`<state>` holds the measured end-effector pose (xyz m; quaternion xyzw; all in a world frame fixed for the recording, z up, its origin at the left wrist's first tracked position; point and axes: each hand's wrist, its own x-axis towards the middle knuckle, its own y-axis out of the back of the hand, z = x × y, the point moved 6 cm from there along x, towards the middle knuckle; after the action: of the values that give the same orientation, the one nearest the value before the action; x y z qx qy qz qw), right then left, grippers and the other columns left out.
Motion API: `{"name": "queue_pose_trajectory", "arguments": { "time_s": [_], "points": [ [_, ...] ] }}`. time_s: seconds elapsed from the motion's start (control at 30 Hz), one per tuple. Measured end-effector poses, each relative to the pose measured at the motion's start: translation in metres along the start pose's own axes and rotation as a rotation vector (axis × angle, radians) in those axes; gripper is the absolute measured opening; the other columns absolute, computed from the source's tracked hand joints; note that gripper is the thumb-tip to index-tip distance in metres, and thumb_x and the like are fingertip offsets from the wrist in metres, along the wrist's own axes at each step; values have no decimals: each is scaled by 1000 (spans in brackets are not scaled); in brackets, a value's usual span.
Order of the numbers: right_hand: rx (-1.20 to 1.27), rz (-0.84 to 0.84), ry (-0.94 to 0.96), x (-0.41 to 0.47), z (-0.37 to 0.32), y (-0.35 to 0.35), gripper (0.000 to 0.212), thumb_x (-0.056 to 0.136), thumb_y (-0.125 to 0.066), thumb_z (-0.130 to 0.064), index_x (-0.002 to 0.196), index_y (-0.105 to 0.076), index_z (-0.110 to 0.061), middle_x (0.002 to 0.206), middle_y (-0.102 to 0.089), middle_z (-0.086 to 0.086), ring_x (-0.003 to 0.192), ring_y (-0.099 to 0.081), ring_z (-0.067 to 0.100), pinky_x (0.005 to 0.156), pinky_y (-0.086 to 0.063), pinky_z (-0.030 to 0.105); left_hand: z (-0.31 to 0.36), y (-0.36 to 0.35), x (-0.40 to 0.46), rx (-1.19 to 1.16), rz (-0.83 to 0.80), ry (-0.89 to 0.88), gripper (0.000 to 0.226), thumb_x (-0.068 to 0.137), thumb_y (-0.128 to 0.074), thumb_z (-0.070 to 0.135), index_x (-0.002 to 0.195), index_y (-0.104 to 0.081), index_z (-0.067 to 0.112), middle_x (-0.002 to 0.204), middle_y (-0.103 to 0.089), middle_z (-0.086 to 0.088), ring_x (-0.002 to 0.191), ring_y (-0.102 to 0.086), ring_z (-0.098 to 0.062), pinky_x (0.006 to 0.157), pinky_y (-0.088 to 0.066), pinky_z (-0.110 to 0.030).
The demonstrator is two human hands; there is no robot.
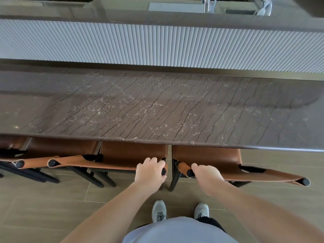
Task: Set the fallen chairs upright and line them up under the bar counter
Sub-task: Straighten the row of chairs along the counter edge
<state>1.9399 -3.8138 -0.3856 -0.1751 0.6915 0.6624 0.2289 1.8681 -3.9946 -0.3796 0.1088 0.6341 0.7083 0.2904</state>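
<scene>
Under bar counter point(157, 109), left hand point(150, 171) and right hand point(206, 174) grip upright chairs point(210, 156)

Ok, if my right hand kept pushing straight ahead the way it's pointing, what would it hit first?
Probably the bar counter edge above the seat; the right hand already grips the right chair's backrest. Depth is unclear.

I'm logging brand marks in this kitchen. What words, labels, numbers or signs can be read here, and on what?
None: no readable text shows on the bar counter, the brown chairs, the tap or the grey shoes.
</scene>
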Motion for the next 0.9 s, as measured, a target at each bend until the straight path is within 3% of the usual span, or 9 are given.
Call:
{"name": "queue_pose_trajectory", "arguments": {
  "time_s": [0.13, 0.27, 0.53, 0.73, 0.9],
  "points": [
    [-11, 9, 21, 2, -3, 4, 27, 86, -49, 0, 108, -41, -15, 88, -56, 2, 81, -62, 32, 60, -36, 35, -1, -1, 1, -6, -5, -15, 31, 92, -56, 48, 115, -54, 28, 101, -56, 4, 92, -48, -15, 68, -38, -29],
    [-19, 31, 27, 4, -1, 5, 30, 86, -54, -1, 109, -42, -17, 97, -62, 4, 83, -64, 31, 60, -37, 35, -1, -2, 2, -3, -8, -25, 31, 92, -56, 50, 115, -55, 29, 101, -57, 5, 90, -48, -14, 69, -44, -28],
    [7, 98, 40, 17, -9, 7, 36, 83, -57, -1, 111, -44, -19, 95, -63, 2, 83, -65, 31, 59, -37, 35, -1, 1, 0, 10, -11, -41, 28, 91, -57, 51, 106, -59, 27, 87, -45, 10, 83, -41, -11, 64, -41, -26],
    [-3, 98, 26, 16, -7, 3, 37, 83, -56, 0, 112, -43, -19, 96, -63, 3, 83, -66, 32, 57, -37, 35, 0, 3, 0, 17, -31, -41, 30, 92, -58, 50, 111, -60, 27, 97, -57, 6, 84, -42, -11, 63, -38, -23],
    [-24, 72, 30, 15, -9, 6, 39, 82, -58, 1, 114, -43, -17, 93, -60, 3, 81, -65, 31, 50, -32, 32, 1, 3, 5, 48, -77, -42, 29, 93, -56, 50, 108, -62, 25, 88, -48, 8, 84, -42, -12, 62, -36, -26]
  ]
}}
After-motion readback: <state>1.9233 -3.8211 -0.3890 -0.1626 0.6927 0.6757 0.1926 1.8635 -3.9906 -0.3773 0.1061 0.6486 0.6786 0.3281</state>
